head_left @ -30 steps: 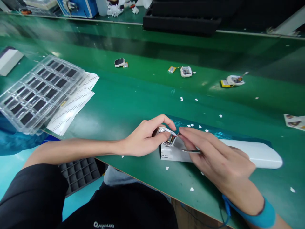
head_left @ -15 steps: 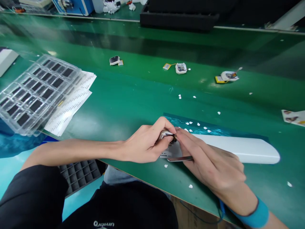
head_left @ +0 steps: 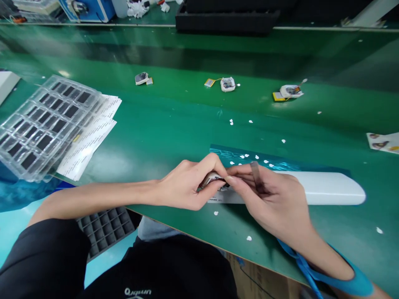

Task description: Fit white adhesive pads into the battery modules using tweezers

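My left hand is closed around a small white watch case with electronic parts showing at its opening. My fingers cover much of the case. My right hand meets it from the right, thumb and forefinger pinched at the case's edge; anything tiny between those fingertips is hidden. A thin flat metal tool pokes up among the right hand's curled fingers, its other end out of sight. Under both hands lies a long white strip on a blue film dotted with small white round tabs.
Farther back lie more watch cases with yellow-edged batteries, and one with a dark screen. Clear compartment trays rest over printed sheets at left. A black bin stands behind. A blue wristband with a cord circles my right wrist.
My right hand has turned palm-up, swinging the metal tool from lying low across the strip to upright between the fingers. My left hand keeps its grip on the watch case.
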Available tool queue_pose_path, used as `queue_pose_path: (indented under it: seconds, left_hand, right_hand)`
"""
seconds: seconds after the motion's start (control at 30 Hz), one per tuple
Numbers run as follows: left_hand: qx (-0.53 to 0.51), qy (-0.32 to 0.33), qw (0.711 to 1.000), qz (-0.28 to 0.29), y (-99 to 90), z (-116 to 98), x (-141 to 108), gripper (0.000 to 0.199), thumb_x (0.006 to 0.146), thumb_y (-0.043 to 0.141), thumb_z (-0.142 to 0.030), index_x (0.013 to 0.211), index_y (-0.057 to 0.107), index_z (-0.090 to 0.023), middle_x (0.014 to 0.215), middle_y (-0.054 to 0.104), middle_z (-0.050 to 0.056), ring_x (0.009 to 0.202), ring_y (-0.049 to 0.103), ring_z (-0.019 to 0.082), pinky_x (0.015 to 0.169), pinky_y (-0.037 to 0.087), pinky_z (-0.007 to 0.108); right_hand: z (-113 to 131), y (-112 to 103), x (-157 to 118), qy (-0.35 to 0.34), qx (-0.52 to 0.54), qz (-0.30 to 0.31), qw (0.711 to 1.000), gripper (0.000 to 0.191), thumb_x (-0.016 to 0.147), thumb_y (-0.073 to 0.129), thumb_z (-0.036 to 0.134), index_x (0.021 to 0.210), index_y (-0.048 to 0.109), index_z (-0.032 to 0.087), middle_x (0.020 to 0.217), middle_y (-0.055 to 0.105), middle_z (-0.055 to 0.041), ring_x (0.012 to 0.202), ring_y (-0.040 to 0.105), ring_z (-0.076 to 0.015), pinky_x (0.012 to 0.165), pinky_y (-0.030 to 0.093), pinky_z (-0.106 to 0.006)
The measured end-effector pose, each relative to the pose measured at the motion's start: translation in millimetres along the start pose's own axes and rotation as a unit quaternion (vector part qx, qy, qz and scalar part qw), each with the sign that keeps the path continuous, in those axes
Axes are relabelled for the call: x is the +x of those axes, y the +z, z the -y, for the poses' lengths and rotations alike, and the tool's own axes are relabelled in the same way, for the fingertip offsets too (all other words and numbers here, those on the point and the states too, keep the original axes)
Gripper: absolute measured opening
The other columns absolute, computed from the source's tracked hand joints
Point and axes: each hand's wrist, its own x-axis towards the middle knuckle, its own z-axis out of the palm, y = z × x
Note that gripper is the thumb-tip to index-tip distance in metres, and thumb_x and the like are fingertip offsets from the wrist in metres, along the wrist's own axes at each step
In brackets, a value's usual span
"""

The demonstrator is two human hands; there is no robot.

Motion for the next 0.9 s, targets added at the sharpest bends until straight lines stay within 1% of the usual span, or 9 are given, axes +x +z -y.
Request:
queue_pose_path:
  seconds: [0.1,0.23,0.3,0.43,0.5,0.57,0.63,0.73,0.9]
  left_hand:
    - [0.036,0.01,0.999,0.03,-4.8,0,1,0.011,0.102,0.053,-0.025,0.112,0.054,-0.02,0.082,0.069,-0.004,0.054,0.053,0.005,0.051,0.039,0.019]
    - [0.067,0.049,0.996,0.026,-9.7,3,2,0.018,0.109,0.056,-0.034,0.118,0.062,-0.02,0.091,0.079,-0.002,0.06,0.062,0.006,0.056,0.046,0.02]
    - [0.098,0.097,0.99,0.018,-11.3,7,1,0.019,0.111,0.057,-0.036,0.115,0.067,-0.02,0.088,0.08,-0.002,0.06,0.064,0.006,0.057,0.047,0.021]
    - [0.172,0.239,0.956,0.016,-13.6,15,1,0.021,0.113,0.053,-0.032,0.115,0.07,-0.019,0.081,0.08,-0.002,0.056,0.065,0.008,0.053,0.046,0.025]
    - [0.199,0.312,0.929,0.019,-14.4,19,0,0.021,0.113,0.053,-0.029,0.116,0.07,-0.017,0.086,0.083,0.0,0.056,0.064,0.009,0.051,0.045,0.028]
    - [0.224,0.345,0.91,0.047,-15.0,20,0,0.018,0.111,0.053,-0.022,0.114,0.07,-0.017,0.094,0.085,0.0,0.058,0.065,0.009,0.051,0.044,0.029]
    - [0.26,0.328,0.902,0.104,-15.7,20,0,0.021,0.109,0.05,-0.017,0.111,0.07,-0.02,0.097,0.085,-0.001,0.06,0.066,0.009,0.051,0.043,0.03]
    - [0.31,0.263,0.896,0.181,-17.9,18,0,0.024,0.111,0.045,-0.021,0.107,0.069,-0.022,0.088,0.082,-0.003,0.059,0.064,0.012,0.05,0.039,0.035]
    - [0.313,0.212,0.901,0.212,-24.0,11,3,0.024,0.112,0.042,-0.025,0.113,0.065,-0.02,0.082,0.076,-0.001,0.059,0.063,0.014,0.05,0.038,0.035]
  right_hand:
    - [0,1,-1,0.0,0.015,-0.014,1.0,0.01,0.108,0.07,0.029,0.098,0.071,0.027,0.076,0.078,0.0031,0.054,0.071,-0.016,0.044,0.051,-0.026]
    - [-3,-2,1,0.005,0.013,-0.035,0.999,0.02,0.111,0.063,0.032,0.094,0.074,0.028,0.062,0.068,0.0054,0.041,0.054,-0.0126,0.041,0.044,-0.027]
    - [-7,-6,5,0.022,0.046,-0.028,0.998,0.038,0.115,0.053,0.037,0.085,0.074,0.027,0.066,0.071,0.0022,0.043,0.055,-0.0129,0.044,0.046,-0.029]
    - [-19,-15,18,0.063,0.15,0.002,0.987,0.058,0.115,0.045,0.062,0.078,0.075,0.028,0.081,0.079,-0.004,0.071,0.073,-0.0212,0.057,0.055,-0.034]
    - [-23,-19,23,0.088,0.151,0.018,0.984,0.066,0.111,0.044,0.073,0.071,0.074,0.029,0.072,0.075,-0.0037,0.067,0.071,-0.0212,0.057,0.055,-0.034]
    - [-25,-21,26,0.118,0.15,0.061,0.98,0.073,0.109,0.042,0.078,0.065,0.071,0.028,0.06,0.068,-0.0023,0.052,0.063,-0.0178,0.049,0.051,-0.032]
    - [-24,-21,27,0.131,0.171,0.126,0.968,0.075,0.109,0.042,0.079,0.068,0.074,0.026,0.056,0.067,-0.0015,0.044,0.06,-0.0161,0.043,0.048,-0.031]
    - [-24,-20,26,0.105,0.179,0.192,0.959,0.069,0.109,0.048,0.075,0.07,0.077,0.026,0.065,0.075,-0.0012,0.052,0.069,-0.0159,0.049,0.054,-0.027]
    - [-32,-15,20,0.057,0.162,0.191,0.967,0.056,0.113,0.058,0.051,0.067,0.078,0.027,0.075,0.081,0.0026,0.064,0.076,-0.0131,0.058,0.057,-0.022]
